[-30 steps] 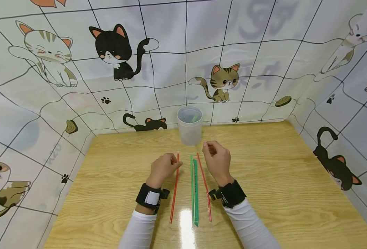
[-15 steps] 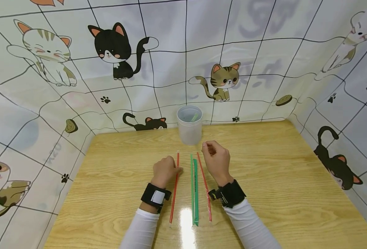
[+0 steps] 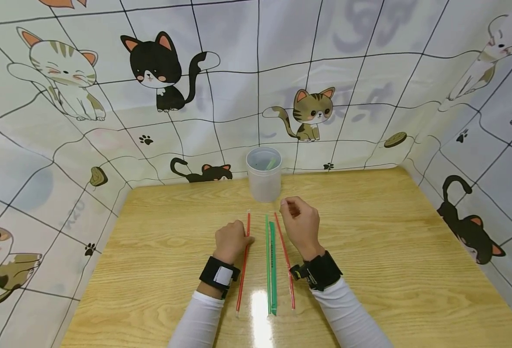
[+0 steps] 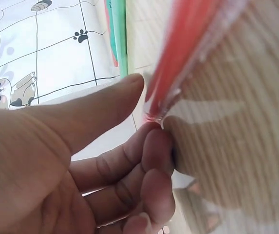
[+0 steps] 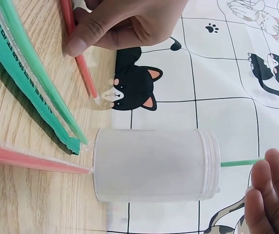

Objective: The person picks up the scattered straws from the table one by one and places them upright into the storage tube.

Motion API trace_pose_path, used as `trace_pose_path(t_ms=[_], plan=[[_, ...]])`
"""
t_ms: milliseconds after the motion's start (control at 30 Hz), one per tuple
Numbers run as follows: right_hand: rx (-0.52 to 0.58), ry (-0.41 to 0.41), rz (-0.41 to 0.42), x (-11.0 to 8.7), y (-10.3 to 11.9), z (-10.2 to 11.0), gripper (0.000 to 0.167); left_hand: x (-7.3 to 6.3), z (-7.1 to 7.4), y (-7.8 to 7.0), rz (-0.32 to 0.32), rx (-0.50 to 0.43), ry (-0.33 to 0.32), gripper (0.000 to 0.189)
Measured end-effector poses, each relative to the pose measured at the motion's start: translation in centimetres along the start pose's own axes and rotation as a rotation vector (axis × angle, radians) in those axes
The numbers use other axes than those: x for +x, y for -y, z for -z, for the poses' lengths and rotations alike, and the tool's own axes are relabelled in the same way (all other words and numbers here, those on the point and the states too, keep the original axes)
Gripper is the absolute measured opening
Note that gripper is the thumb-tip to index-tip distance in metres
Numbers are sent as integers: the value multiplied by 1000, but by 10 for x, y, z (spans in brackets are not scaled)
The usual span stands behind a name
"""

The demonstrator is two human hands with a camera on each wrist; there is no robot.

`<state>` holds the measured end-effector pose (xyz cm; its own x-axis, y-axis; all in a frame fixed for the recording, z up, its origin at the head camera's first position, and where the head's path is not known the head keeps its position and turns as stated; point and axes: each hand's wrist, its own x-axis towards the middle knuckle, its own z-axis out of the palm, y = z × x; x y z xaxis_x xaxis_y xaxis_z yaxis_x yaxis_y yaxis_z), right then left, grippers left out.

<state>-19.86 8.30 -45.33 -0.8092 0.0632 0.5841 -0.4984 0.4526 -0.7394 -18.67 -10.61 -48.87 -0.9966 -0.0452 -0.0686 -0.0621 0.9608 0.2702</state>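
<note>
My left hand (image 3: pixel 230 240) is at the upper part of the left red straw (image 3: pixel 242 285), pinching it with thumb and fingers. In the left wrist view, the fingertips (image 4: pixel 158 148) sit right at the film-wrapped straw. To the right lie a light green straw (image 3: pixel 268 275) in clear film and a straw in a printed dark green wrapper (image 3: pixel 274 275), side by side. A second red straw (image 3: pixel 286 256) slants beside my right hand (image 3: pixel 301 224), whose fingers are loosely curled and hold nothing. That hand hovers near the cup.
A frosted plastic cup (image 3: pixel 264 186) stands at the back middle of the wooden table (image 3: pixel 377 232), with a green straw (image 3: pixel 271 164) in it. A cat-printed sheet (image 3: pixel 238 96) hangs directly behind the table and at both sides.
My left hand has come slightly right and nearer to me, its thumb now reaching across the left red straw. The right hand and the other straws stay almost as they were.
</note>
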Motion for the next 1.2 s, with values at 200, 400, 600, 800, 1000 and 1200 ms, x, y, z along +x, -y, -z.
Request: trace_pose_path(t_ms=[200,400,600,800,1000,1200], plan=[[-2,6,-8,0,2,0,16,-1,0,-1,7,24,-5,50],[2,20,-6,-1,1,-1,16,-2,0,0,-3,28,-13,43],[-4,36,-9,0,2,-1,17,2,2,5,12,-43,-25,46],[-82,215,-119,1,8,0,20,6,12,11,28,-188,-152,53],[-149,566,-229,-5,18,-9,26,4,33,14,42,-342,-288,44],[-129,729,-184,-17,29,-19,26,2,50,15,89,-444,-391,24]])
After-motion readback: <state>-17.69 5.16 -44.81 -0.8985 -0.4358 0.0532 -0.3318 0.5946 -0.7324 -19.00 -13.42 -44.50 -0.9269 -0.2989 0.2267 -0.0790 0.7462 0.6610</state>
